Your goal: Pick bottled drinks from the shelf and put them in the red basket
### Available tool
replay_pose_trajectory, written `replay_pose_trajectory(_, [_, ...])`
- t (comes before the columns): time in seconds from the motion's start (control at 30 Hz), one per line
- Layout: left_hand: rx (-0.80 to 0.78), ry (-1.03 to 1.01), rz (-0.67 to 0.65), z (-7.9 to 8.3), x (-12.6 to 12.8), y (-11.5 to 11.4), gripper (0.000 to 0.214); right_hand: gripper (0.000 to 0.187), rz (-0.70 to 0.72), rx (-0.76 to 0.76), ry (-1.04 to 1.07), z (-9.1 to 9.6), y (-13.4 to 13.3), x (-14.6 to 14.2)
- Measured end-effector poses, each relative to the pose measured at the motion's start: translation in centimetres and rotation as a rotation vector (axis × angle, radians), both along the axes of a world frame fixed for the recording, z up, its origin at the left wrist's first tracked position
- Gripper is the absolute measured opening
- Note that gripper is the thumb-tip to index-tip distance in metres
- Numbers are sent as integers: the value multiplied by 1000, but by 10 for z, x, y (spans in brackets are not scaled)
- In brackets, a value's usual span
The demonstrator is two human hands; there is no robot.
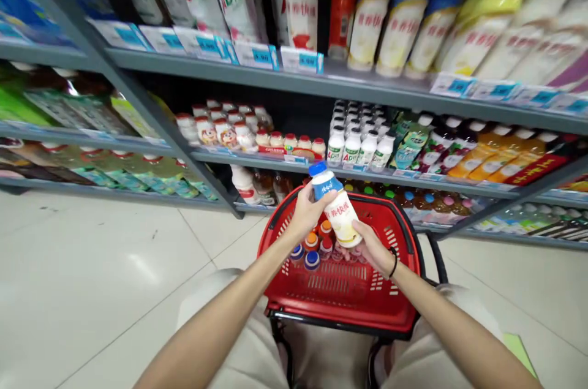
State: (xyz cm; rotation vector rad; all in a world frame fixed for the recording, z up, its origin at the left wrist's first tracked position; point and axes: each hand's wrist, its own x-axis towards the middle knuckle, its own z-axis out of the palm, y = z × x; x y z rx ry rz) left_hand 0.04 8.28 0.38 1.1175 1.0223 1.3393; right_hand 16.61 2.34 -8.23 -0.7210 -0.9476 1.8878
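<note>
Both hands are closed around one white drink bottle [340, 215] with a blue cap and a yellow-and-blue label, held tilted above a shopping basket. My left hand [309, 210] grips its upper part below the cap. Around its base are the fingers of my right hand [370, 245], with a black band on that wrist. The red basket [340, 291] stands between my knees. Inside it, several bottles with blue, orange and red caps [312, 259] stand upright, partly hidden by my arms and the held bottle.
Grey store shelves [275, 79] rise in front, full of drinks. Similar blue-capped bottles [370, 15] line the upper shelf. Small white bottles [353, 138] and orange juice bottles [496, 150] fill the middle one. A black handle [436, 257] sticks out at the basket's right. Pale floor tiles [114, 266] lie around.
</note>
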Motion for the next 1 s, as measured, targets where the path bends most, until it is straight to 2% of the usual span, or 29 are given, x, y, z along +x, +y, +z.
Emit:
replay_pose_trajectory(0.13, [-21,46,-75,-18,-9,-2,56,48,-11,-90,27,-16,-11,-10])
replay_pose_trajectory(0.3, [-18,68,-221,-22,-5,-11,56,49,8,-146,51,-18,-19,-12])
replay_pose_trajectory(0.47, [94,231,-174,-21,2,-21,42,53,-52,-103,33,-11,-18,-13])
replay_pose_trajectory(0.6, [161,237,-128,-19,5,-26,48,52,-104,-97,48,-10,-21,-15])
replay_pose_trajectory(0.7, [213,237,-146,-16,4,-30,55,52,-107,-95,88,-13,-26,-14])
replay_pose_trajectory(0.87, [272,148,-228,-15,4,-38,57,65,23,-125,132,-15,-29,-10])
replay_pose_trajectory(1.0, [240,90,-251,-17,7,-40,63,78,163,-166,157,-15,-29,-9])
